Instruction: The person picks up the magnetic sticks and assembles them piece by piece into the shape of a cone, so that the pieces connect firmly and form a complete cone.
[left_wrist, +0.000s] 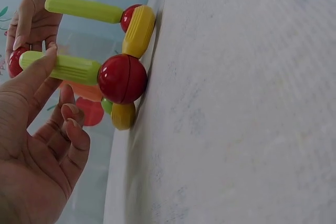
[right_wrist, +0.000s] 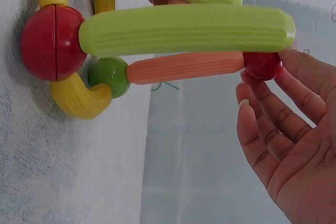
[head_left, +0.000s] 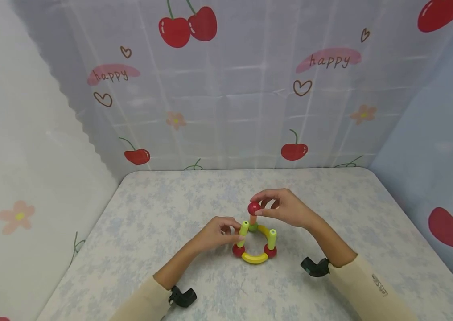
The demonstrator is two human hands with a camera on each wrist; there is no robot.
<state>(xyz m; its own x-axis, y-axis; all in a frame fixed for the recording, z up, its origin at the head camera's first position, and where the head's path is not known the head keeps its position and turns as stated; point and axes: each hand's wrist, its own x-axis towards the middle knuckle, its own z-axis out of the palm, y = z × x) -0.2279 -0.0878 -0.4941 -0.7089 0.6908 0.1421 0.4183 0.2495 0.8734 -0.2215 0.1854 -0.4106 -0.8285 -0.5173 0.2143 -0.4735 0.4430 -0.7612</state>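
A ring of yellow curved rods point(head_left: 254, 258) joined by balls stands on the table. Two lower red balls point(right_wrist: 54, 42) and a green ball point(right_wrist: 109, 77) link the rods, and each carries an upright stick. With thumb and fingers, my left hand point(head_left: 216, 232) pinches the left light green stick point(left_wrist: 73, 68). An orange stick point(right_wrist: 185, 67) rises from the green ball at the back, topped by a red ball point(head_left: 253, 207). My right hand point(head_left: 286, 208) holds that top ball between thumb and fingertips. The right light green stick point(head_left: 272, 239) stands untouched on its red ball.
The pale blue-patterned table point(head_left: 162, 196) spreads around the ring. Behind it hangs a curtain point(head_left: 226, 98) printed with cherries, and similar sheets flank both sides. A dark wrist mount point(head_left: 184, 298) is on the left sleeve and another mount point(head_left: 315, 267) on the right.
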